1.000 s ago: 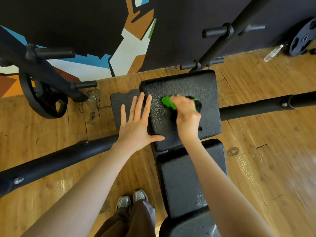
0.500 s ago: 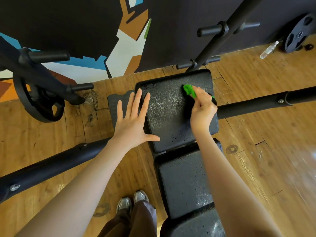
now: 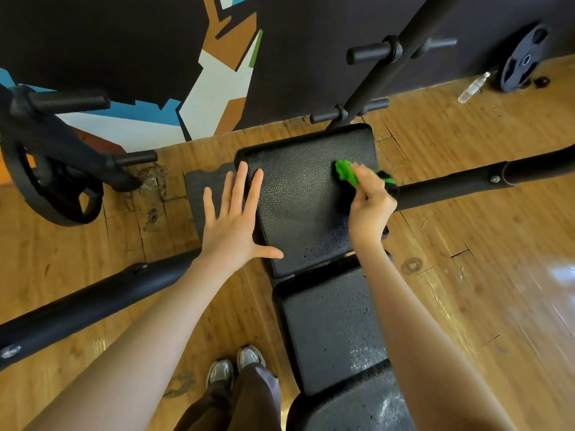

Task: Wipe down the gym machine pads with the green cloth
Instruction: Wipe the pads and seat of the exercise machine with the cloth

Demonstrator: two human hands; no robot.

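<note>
While the left hand (image 3: 231, 223) rests flat and spread on the top pad's (image 3: 298, 200) left edge, the right hand (image 3: 370, 202) grips the green cloth (image 3: 346, 172) near its right edge, mid-wipe; the droplet-speckled lower pad (image 3: 329, 331) probably comes next.

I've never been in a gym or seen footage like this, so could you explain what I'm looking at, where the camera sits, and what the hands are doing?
The camera is worn on the person's head, looking down at their own arms. The black cushions are a workout bench's pads: the far pad and the near pad, speckled with droplets. The right hand grips a green cloth against the far pad. The left hand lies flat, fingers spread, at that pad's left edge. Around stand a weight plate and a water bottle on the wooden floor.
</note>
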